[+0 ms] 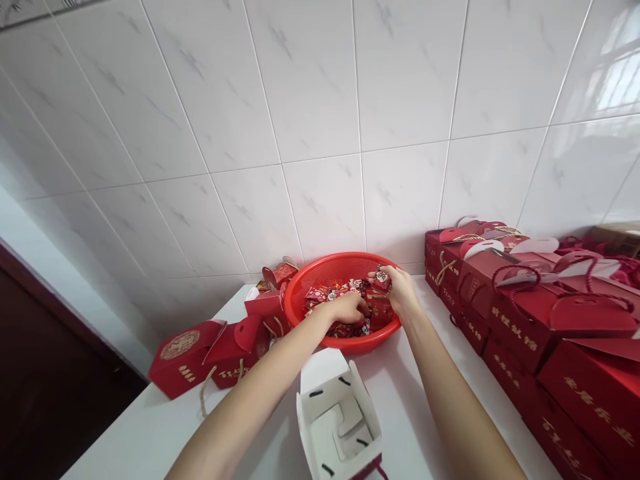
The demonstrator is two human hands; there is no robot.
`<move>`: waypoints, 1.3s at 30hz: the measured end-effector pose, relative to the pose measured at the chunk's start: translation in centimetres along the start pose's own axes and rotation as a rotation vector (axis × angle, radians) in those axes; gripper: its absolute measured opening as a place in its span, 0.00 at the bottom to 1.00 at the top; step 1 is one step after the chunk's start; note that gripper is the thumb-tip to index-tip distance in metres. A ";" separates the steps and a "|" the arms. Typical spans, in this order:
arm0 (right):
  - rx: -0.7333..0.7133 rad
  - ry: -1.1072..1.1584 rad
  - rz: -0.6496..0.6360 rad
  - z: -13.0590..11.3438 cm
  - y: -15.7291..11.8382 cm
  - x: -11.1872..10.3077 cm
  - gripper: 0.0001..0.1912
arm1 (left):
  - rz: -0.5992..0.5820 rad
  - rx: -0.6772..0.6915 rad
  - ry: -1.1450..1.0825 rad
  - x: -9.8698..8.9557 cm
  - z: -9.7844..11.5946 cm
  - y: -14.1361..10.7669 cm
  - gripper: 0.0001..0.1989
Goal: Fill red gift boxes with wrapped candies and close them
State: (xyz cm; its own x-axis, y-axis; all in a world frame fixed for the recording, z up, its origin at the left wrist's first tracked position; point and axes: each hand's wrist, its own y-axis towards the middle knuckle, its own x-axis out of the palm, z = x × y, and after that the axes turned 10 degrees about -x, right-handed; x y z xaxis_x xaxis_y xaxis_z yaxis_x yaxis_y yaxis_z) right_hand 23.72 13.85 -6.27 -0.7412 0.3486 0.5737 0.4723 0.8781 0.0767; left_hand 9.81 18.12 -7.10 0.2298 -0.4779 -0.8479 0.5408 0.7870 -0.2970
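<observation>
A red plastic colander stands against the tiled wall, holding many small red wrapped sweets. My left hand reaches over its front rim, fingers curled down among the sweets; what they close on is hidden. At the right rim my right hand pinches a small red packet with pale printing. Below the colander, nearer me, an open gift box shows its white inside, with dark cord ends through its walls and nothing in it.
Stacked red gift boxes with gold lettering and cord handles line the right side. More red boxes stand at the left edge of the white table. Behind rises the tiled wall. A dark door is at lower left.
</observation>
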 end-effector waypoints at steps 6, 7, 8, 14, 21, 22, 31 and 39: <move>0.012 -0.003 -0.004 -0.1 0.0 0.1 0.06 | 0.025 0.003 0.236 0.5 0.5 0.3 0.10; 0.008 -0.009 -0.003 -0.1 0.1 0.1 0.06 | 0.025 0.002 0.219 0.5 0.6 0.2 0.08; 0.001 -0.010 -0.003 -0.1 0.1 0.1 0.06 | 0.018 0.001 0.191 0.6 0.7 0.2 0.06; -0.023 0.006 -0.025 0.0 0.1 0.0 0.05 | -0.075 -0.035 0.037 0.5 0.9 -0.3 0.07; 0.005 -0.018 -0.009 -0.5 -0.3 0.2 0.04 | -0.118 -0.025 0.025 0.5 0.9 -0.4 0.05; 0.006 -0.020 -0.012 -0.5 -0.3 0.2 0.04 | -0.124 -0.003 0.014 0.5 0.9 -0.5 0.05; -0.007 -0.053 0.016 -0.4 -0.2 0.1 0.05 | 0.212 0.060 -0.217 -0.9 0.2 -0.6 0.05; -0.024 -0.008 0.027 -0.3 0.0 0.0 0.04 | 0.480 -0.047 -0.365 -1.8 0.2 -0.1 0.08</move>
State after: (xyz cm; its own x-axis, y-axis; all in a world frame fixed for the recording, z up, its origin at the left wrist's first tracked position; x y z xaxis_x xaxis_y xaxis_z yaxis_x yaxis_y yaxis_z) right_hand 23.83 13.72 -6.05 -0.7321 0.3745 0.5691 0.5031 0.8604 0.0810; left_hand 9.50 18.84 -5.47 0.7069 -0.1616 -0.6886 0.2736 0.9602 0.0556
